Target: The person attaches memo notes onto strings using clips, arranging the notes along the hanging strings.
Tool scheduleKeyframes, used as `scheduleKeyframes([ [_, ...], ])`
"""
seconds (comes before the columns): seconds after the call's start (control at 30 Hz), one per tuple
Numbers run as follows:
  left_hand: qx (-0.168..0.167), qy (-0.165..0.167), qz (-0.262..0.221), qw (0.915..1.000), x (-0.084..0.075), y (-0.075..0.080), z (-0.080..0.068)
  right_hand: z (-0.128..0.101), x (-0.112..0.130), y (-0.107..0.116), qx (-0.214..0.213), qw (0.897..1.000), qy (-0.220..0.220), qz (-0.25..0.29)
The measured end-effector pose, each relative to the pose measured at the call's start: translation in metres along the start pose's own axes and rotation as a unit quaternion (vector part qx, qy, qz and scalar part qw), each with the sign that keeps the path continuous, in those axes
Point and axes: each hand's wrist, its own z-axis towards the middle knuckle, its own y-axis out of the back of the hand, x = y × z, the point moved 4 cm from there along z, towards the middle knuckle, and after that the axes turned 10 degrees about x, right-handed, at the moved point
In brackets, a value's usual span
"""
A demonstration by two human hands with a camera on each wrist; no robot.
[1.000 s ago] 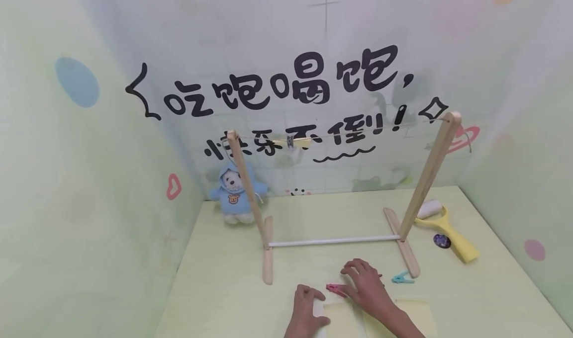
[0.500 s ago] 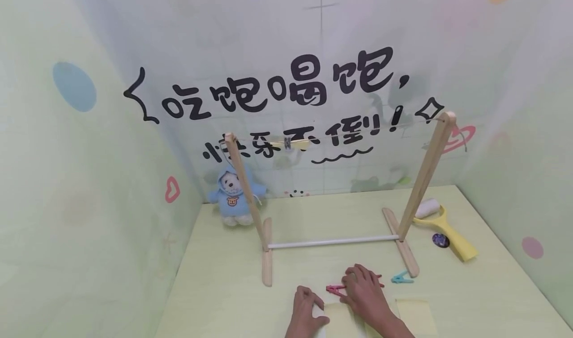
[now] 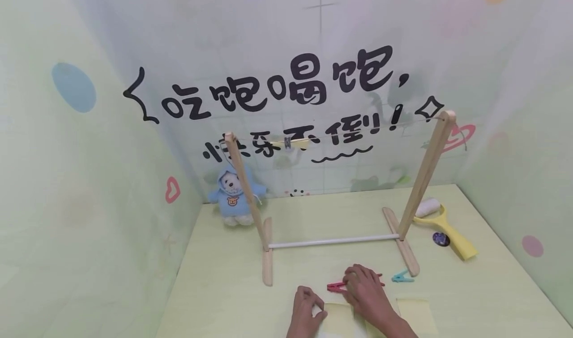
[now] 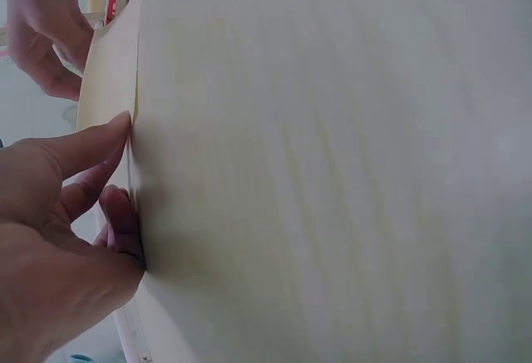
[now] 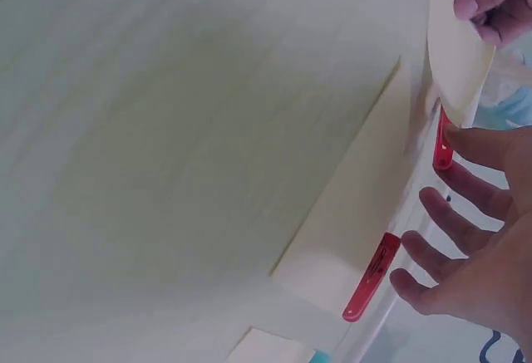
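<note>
My left hand (image 3: 306, 312) pinches the left edge of a pale yellow sheet of paper (image 3: 338, 320) near the front of the table. In the right wrist view that paper (image 5: 457, 47) is tilted up off the table. Just to its right, my right hand (image 3: 367, 295) pinches a red clothespin (image 5: 444, 139) between thumb and index finger, close to the paper's edge. The other right fingers are spread and loosely bent. A second red clothespin (image 5: 371, 277) lies below them, by another sheet of paper (image 5: 357, 197). My right hand covers part of this area in the head view.
A wooden stand (image 3: 423, 179) with a string across its top stands behind the hands. A small yellow piece (image 3: 300, 143) hangs there by a dark clip. Rightward are a teal clothespin (image 3: 403, 277), more paper (image 3: 416, 318) and a yellow roller (image 3: 452, 233). A plush toy (image 3: 235, 199) sits back left.
My right hand has come down onto the red clothespin, whose jaws drew closer together between the last frames. My left thumb and index finger have closed on the paper's edge.
</note>
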Motion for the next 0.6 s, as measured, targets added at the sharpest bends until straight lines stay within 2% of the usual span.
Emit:
scheduleKeyframes([
  [0.07,0.002,0.0,-0.006,1.0,0.0,0.0,0.003,0.003,-0.001,0.004,-0.003,1.0,-0.015,0.012],
  [0.2,0.035,0.022,-0.042,0.9983,0.0,0.002,0.009,0.008,-0.007,0.013,0.0,0.995,-0.067,0.077],
  [0.27,0.046,0.027,-0.057,0.997,-0.002,0.005,0.01,0.011,-0.012,0.018,0.016,0.984,-0.097,0.151],
  [0.33,0.048,0.028,-0.074,0.9957,-0.003,0.008,0.011,0.013,-0.017,0.021,0.028,0.967,-0.123,0.223],
  [0.4,0.048,0.032,-0.094,0.9939,-0.004,0.01,0.011,0.014,-0.022,0.025,0.036,0.951,-0.129,0.278],
  [0.43,0.049,0.035,-0.104,0.9927,-0.004,0.011,0.011,0.016,-0.024,0.027,0.038,0.946,-0.126,0.295],
  [0.6,0.055,0.051,-0.155,0.9851,-0.01,0.021,0.014,0.027,-0.031,0.05,0.016,0.952,-0.082,0.294],
])
